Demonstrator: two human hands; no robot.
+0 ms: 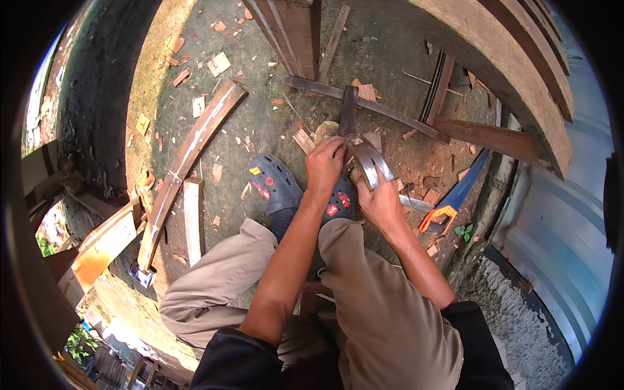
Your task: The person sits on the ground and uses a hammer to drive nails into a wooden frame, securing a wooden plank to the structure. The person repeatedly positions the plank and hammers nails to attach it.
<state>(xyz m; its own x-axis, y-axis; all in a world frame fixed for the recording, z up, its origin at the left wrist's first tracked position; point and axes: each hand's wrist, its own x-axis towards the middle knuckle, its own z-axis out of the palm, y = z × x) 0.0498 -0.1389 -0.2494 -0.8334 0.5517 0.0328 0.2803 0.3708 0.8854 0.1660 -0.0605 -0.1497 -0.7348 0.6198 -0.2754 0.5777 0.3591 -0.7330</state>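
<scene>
My right hand [382,203] is closed round the near end of a shiny, curved metal piece [369,159] with a dark line along its middle. My left hand [325,164] has its fingers pressed together at the far end of that metal; what they pinch is hidden. From there a dark flat strip [349,110] runs away from me across a long dark wooden bar [383,114] on the ground. Past my right hand a silver strip [416,203] sticks out toward a blue handsaw with an orange handle [443,218].
A long curved plank [188,153] lies left of my feet, beside a shorter pale board [193,221]. Wood chips are scattered over the ground. A wooden post [292,39] stands ahead, and large curved timbers [520,84] rise at the right before metal sheeting [552,221].
</scene>
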